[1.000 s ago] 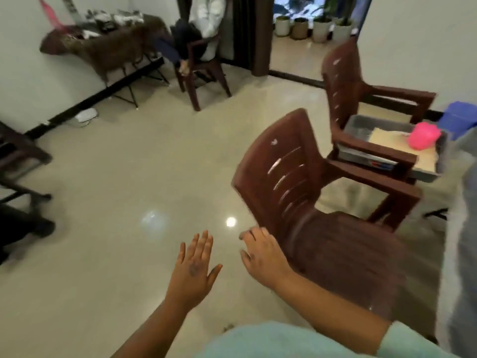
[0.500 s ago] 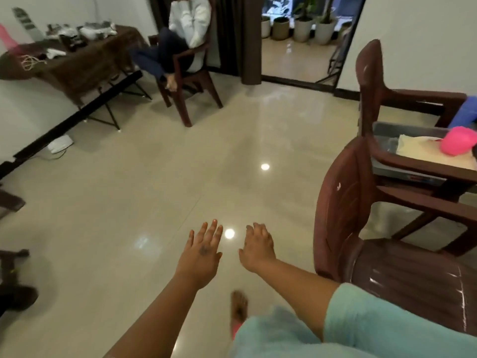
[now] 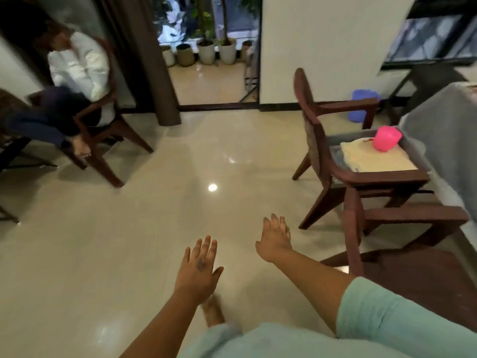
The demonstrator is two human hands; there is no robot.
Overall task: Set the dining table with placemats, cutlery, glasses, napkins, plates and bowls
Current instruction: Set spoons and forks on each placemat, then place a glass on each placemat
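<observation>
The view has swung right since a moment ago, and the near plastic chair has slid mostly out of frame, so the person seems to be walking toward the supplies. The left hand [image 3: 197, 267] and right hand [image 3: 274, 240] hang released, holding nothing. On the far wooden chair [image 3: 313, 130], a grey tray [image 3: 338, 161] holds cream placemats [image 3: 374, 157] with a pink bowl [image 3: 387, 138] on top. The cloth-covered table [image 3: 444, 130] stands at the right edge.
</observation>
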